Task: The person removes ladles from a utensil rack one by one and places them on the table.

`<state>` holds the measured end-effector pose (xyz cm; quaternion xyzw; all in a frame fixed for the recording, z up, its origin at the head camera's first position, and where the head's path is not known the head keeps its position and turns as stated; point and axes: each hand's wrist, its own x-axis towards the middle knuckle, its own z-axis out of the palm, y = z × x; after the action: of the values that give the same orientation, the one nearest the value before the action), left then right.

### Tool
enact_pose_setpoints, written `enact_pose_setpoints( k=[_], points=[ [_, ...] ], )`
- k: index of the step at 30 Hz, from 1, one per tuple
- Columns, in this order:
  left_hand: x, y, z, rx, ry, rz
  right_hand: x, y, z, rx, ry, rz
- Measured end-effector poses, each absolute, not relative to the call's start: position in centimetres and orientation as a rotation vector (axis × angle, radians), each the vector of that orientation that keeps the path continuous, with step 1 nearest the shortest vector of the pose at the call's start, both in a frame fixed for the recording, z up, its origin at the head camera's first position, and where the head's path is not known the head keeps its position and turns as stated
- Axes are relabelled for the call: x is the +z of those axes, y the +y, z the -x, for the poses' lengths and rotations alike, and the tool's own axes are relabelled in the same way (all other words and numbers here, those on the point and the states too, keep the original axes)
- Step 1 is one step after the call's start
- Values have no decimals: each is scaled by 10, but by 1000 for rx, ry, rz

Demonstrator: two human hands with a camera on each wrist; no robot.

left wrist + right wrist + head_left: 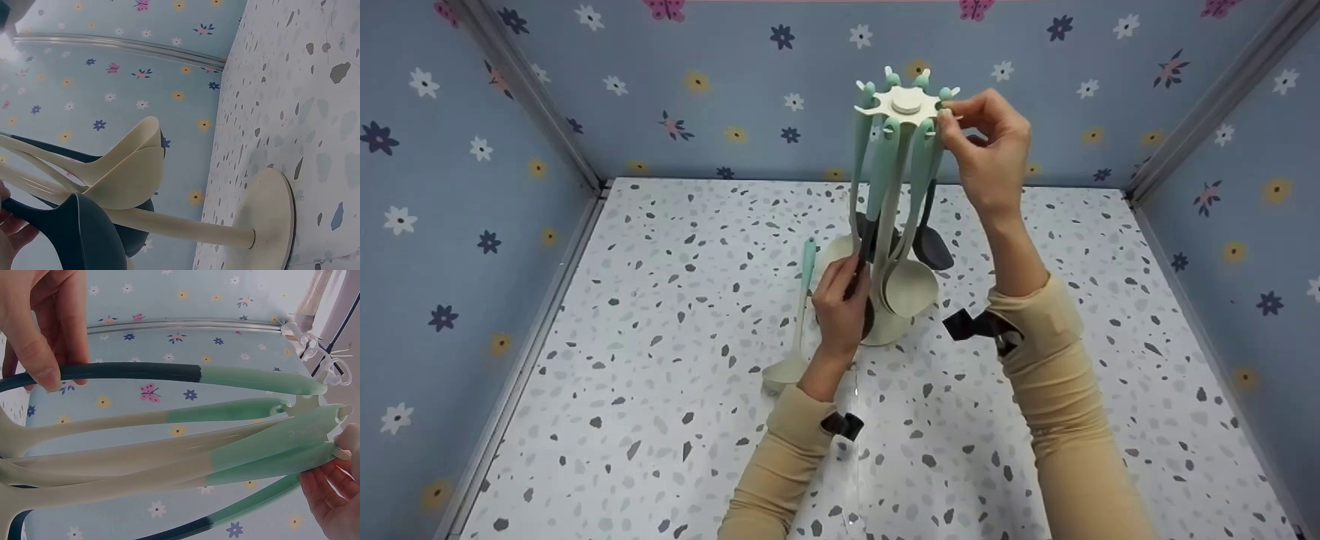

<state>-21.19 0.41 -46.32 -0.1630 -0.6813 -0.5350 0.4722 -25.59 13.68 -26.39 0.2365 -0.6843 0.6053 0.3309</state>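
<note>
A cream utensil rack stands upright on a round base, with several mint-handled utensils hanging round its hooked top. My left hand grips the dark shaft of a cooking spoon on the rack's near left. That spoon's mint handle reaches up to a hook. At the top right of the rack, my right hand pinches a hook of the rack, its fingers right at a mint handle's end. Cream ladles hang beside the pole, and a dark turner hangs behind.
A cream ladle with a mint handle lies on the speckled table, left of the rack and close to my left forearm. Flower-patterned walls enclose the table at the back and both sides.
</note>
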Motion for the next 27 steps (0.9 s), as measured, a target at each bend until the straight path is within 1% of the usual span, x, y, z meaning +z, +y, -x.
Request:
enact_pose_setpoints(
  k=[4,9,16,27],
  points=[
    [-461,3,210,-1316,-1666,399,-267,139,260,1604,-1798,-605],
    [-459,1,208,-1310,-1665,397,-257,134,247,1642,-1802,-581],
    [-459,-6,201,-1304,-1671,364,-257,135,246,1622,-1818,-578],
    [-461,-37,187,-1286,-1765,266,-256,133,246,1611,-1804,-600]
  ],
)
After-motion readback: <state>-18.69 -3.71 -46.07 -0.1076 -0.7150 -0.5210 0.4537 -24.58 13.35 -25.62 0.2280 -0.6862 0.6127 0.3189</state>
